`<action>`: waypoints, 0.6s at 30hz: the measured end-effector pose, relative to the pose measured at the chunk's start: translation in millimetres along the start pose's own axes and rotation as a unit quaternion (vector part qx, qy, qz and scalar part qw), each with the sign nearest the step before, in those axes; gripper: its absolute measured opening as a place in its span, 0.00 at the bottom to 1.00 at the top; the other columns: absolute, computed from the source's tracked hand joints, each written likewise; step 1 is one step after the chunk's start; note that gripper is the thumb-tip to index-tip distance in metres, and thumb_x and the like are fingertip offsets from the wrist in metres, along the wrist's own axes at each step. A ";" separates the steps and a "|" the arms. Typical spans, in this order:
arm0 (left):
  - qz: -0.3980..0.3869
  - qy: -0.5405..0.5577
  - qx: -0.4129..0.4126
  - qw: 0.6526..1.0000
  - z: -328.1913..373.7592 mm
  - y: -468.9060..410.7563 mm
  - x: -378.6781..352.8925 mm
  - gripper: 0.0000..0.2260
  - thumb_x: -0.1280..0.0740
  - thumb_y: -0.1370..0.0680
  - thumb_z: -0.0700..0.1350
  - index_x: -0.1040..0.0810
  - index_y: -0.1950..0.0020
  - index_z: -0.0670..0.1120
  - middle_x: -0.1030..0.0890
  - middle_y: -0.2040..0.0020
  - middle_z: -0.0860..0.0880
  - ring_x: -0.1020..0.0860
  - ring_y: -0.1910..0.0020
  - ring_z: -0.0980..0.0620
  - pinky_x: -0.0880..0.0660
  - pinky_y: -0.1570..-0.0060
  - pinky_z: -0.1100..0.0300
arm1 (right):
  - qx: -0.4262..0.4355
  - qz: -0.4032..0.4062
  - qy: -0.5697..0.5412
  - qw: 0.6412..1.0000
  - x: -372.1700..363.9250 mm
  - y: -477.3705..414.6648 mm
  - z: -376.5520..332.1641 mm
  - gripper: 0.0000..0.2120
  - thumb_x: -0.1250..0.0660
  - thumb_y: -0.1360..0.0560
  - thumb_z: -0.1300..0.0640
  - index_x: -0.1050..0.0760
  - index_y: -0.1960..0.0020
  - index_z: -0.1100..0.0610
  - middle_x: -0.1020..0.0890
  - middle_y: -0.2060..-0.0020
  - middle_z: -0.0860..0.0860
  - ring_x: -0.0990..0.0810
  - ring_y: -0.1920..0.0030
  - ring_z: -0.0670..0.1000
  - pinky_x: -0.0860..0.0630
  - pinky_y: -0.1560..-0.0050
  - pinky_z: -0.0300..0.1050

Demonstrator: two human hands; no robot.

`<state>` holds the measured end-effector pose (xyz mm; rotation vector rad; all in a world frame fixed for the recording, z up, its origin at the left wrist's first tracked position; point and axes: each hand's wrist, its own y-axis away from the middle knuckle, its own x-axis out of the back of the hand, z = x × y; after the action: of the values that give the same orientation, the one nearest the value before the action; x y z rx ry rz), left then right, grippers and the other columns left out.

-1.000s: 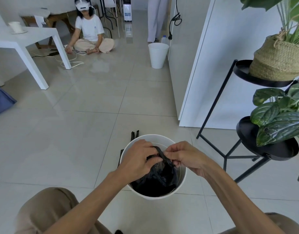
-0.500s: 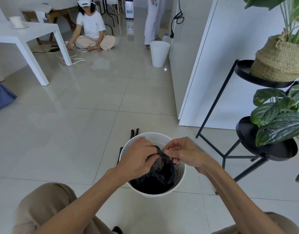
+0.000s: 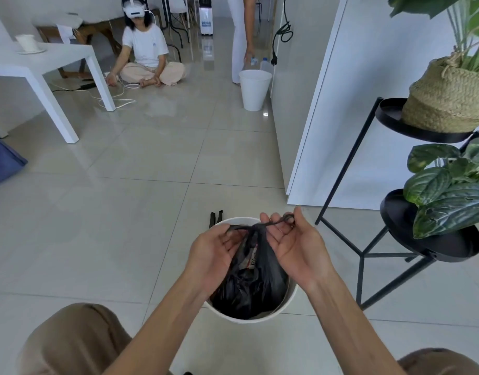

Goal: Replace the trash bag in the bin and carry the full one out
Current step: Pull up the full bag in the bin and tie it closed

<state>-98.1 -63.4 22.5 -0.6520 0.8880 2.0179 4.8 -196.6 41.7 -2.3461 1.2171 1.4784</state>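
A white round bin (image 3: 288,303) stands on the tiled floor between my knees. Inside it sits a full black trash bag (image 3: 249,288), its top gathered into a knot above the rim. My left hand (image 3: 214,253) pinches one twisted bag handle on the knot's left. My right hand (image 3: 295,244) holds the other handle, pulled out to the right, with a loop at its fingertips. A folded black strip (image 3: 216,218) lies on the floor behind the bin.
A black metal plant stand (image 3: 368,239) with leafy plants and a woven basket (image 3: 446,101) stands close on the right. A white wall panel (image 3: 341,117) rises behind it. Farther off are a second white bin (image 3: 254,89), a standing person, a seated person with a headset, and a white table (image 3: 43,66).
Both hands have risen and spread apart, drawing the bag handles out sideways and tightening the knot. The bag top now stands higher above the rim.
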 end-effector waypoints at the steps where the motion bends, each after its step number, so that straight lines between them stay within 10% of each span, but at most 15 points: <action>1: -0.003 0.052 0.006 0.999 2.0 0.0 1.2 0.06 0.37 0.25 0.37 0.21 0.55 0.35 0.19 0.50 0.37 0.18 0.50 0.41 0.25 0.41 0.52 | -0.007 0.008 -0.026 1.000 0.8 -1.3 3.1 0.23 0.42 0.18 0.48 0.27 0.68 0.57 0.22 0.70 0.54 0.16 0.59 0.55 0.21 0.42 0.51; 4: -0.018 0.176 0.009 0.984 7.5 -1.6 0.8 0.14 0.42 0.20 0.36 0.27 0.65 0.41 0.17 0.57 0.40 0.17 0.47 0.39 0.27 0.35 0.45 | -0.008 0.049 -0.108 0.993 11.0 -8.6 11.0 0.21 0.42 0.17 0.48 0.32 0.67 0.56 0.35 0.75 0.49 0.30 0.73 0.50 0.20 0.49 0.50; 7: -0.011 0.203 -0.015 0.979 15.7 -7.6 0.9 0.14 0.43 0.19 0.37 0.30 0.65 0.43 0.26 0.67 0.45 0.22 0.67 0.46 0.24 0.42 0.45 | 0.005 0.066 -0.135 0.989 15.7 -16.2 5.3 0.21 0.43 0.17 0.47 0.35 0.66 0.55 0.40 0.76 0.47 0.39 0.77 0.47 0.27 0.72 0.41; 12: 0.099 0.000 -0.079 0.992 37.5 -26.8 29.6 0.13 0.45 0.17 0.39 0.36 0.63 0.46 0.34 0.70 0.48 0.39 0.78 0.53 0.35 0.76 0.60 | 0.073 0.105 0.075 0.989 34.9 -30.3 -17.1 0.20 0.43 0.16 0.49 0.36 0.66 0.53 0.42 0.75 0.47 0.46 0.76 0.46 0.46 0.78 0.39; 18: 0.230 -0.188 -0.116 0.948 45.6 -40.3 79.0 0.13 0.47 0.22 0.34 0.39 0.65 0.47 0.37 0.69 0.48 0.42 0.75 0.52 0.42 0.74 0.58 | 0.080 0.218 0.235 0.944 102.4 -40.4 -33.1 0.19 0.43 0.16 0.51 0.38 0.64 0.53 0.42 0.74 0.48 0.45 0.75 0.47 0.44 0.78 0.40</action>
<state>-112.0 26.1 -19.1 -0.1672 0.6116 2.5813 76.4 -243.2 -35.3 -2.5018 1.9924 0.8596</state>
